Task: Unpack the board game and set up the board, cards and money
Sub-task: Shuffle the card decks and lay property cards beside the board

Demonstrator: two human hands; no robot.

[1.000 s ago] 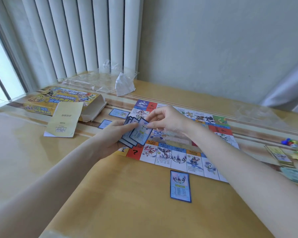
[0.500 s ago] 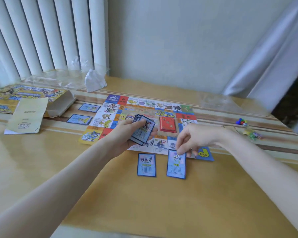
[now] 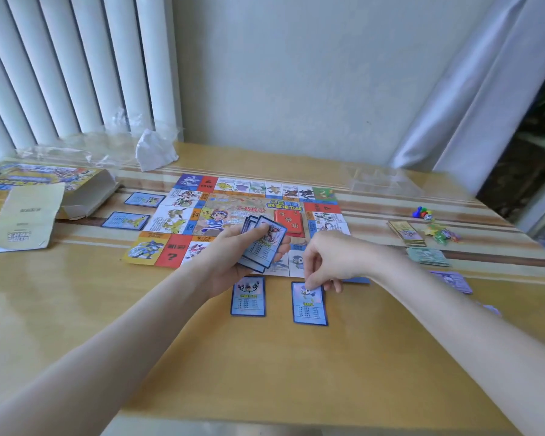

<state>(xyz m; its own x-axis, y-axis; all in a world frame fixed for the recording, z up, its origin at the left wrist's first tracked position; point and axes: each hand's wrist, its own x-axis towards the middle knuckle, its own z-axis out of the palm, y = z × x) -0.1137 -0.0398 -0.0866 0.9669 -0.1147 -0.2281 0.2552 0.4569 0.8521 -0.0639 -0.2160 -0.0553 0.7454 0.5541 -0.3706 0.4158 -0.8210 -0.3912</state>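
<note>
Fingers of the right hand [image 3: 334,262] pinch the top edge of a blue property card [image 3: 309,303], which now lies flat on the surface [image 3: 265,372] just below the board's near edge; a second earlier that card was being drawn from the fan. The left hand [image 3: 233,262] keeps its fingers curled round the remaining fan of cards [image 3: 263,243] above the board [image 3: 239,215]. A second placed card [image 3: 248,296] lies beside the new one, apart from it. Two more cards [image 3: 126,220] sit along the board's left side, and stacks of money [image 3: 427,256] wait to the right. Dealing cards to their matching squares appears well underway, with most of the fan left.
</note>
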